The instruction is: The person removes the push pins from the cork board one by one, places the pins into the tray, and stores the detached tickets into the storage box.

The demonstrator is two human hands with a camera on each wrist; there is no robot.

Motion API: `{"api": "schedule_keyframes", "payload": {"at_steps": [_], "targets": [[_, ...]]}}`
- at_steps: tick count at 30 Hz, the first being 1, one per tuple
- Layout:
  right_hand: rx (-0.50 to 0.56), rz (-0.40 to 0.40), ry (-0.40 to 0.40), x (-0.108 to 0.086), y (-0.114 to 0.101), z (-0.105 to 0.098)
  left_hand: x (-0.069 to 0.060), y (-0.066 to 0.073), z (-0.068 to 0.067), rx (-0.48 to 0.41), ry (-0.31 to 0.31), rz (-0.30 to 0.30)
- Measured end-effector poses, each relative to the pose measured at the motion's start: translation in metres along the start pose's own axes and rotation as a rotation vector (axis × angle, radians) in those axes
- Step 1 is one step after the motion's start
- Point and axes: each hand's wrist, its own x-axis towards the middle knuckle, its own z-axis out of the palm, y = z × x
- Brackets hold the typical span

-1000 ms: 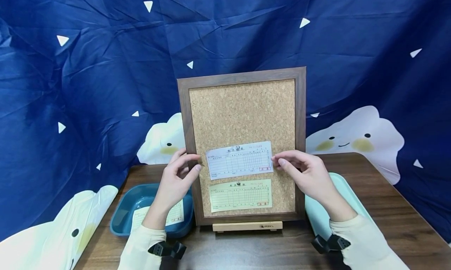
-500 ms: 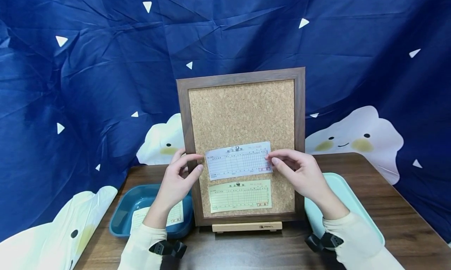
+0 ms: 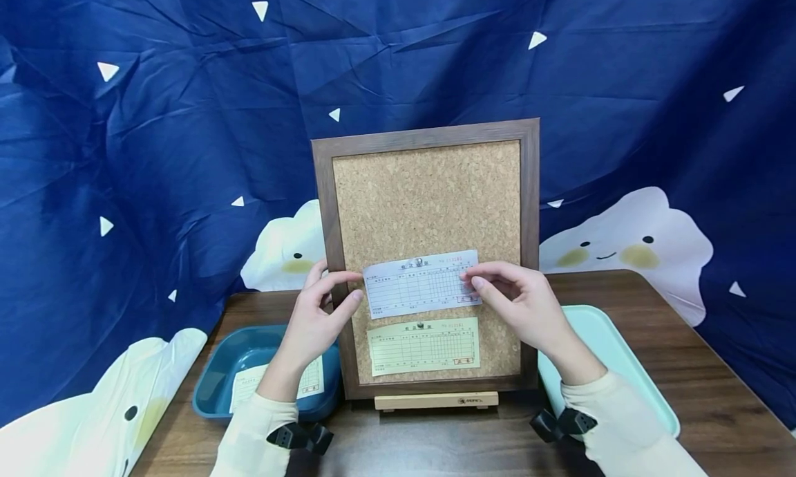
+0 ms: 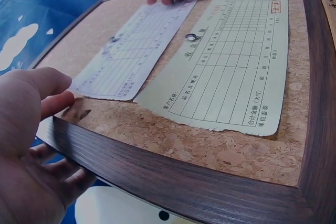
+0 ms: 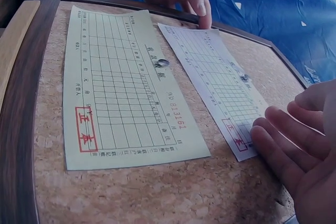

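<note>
A wood-framed cork board (image 3: 429, 200) stands upright, leaning back. Two receipt slips are pinned low on it, a pale lilac receipt (image 3: 398, 288) above a pale green receipt (image 3: 404, 352). Each has a clear push pin near its top middle. My left hand (image 3: 314, 325) is at the board's left side, its index finger touching beside the lilac receipt's left edge, other fingers outside the frame. My right hand (image 3: 522, 307) lies over the lilac receipt's right end, fingertips at its surface, loosely bent. In the right wrist view these fingers (image 5: 273, 145) lie by the red stamp.
A blue basin (image 3: 214, 366) holding another paper slip stands left of the board. On the right, partly behind my arm, lies a mint-green tray (image 3: 622, 356). A light wooden ledge (image 3: 429, 400) supports the board's bottom. A blue curtain (image 3: 186, 117) hangs behind.
My right hand has shifted left from the lilac receipt's right edge onto its right end. My left index finger has moved slightly right, to the receipt's left edge.
</note>
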Motion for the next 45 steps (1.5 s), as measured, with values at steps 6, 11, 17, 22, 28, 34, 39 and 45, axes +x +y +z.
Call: {"api": "schedule_keyframes", "payload": {"at_steps": [6,11,17,22,28,34,39,45], "targets": [[0.009,0.002,-0.008,0.002,-0.003,0.004,0.001,0.001,0.002,0.013,0.008,0.02],[-0.001,-0.013,-0.007,0.003,-0.003,0.006,0.003,0.0,0.004,0.014,0.006,0.022],[-0.035,-0.043,-0.005,0.004,-0.003,0.011,0.003,0.002,0.007,0.007,-0.02,-0.026],[-0.059,-0.043,-0.009,0.007,-0.005,0.014,0.003,0.005,0.009,-0.006,-0.033,-0.082],[-0.074,-0.046,-0.01,0.01,-0.007,0.017,0.005,0.006,0.011,0.0,-0.028,-0.077],[-0.069,-0.026,-0.018,0.012,-0.008,0.022,0.006,0.006,0.012,-0.003,-0.037,-0.092],[-0.069,-0.004,-0.016,0.013,-0.01,0.025,0.007,0.005,0.014,-0.01,-0.022,-0.063],[-0.073,-0.001,-0.011,0.014,-0.012,0.027,0.007,0.003,0.016,-0.027,0.007,-0.049]]}}
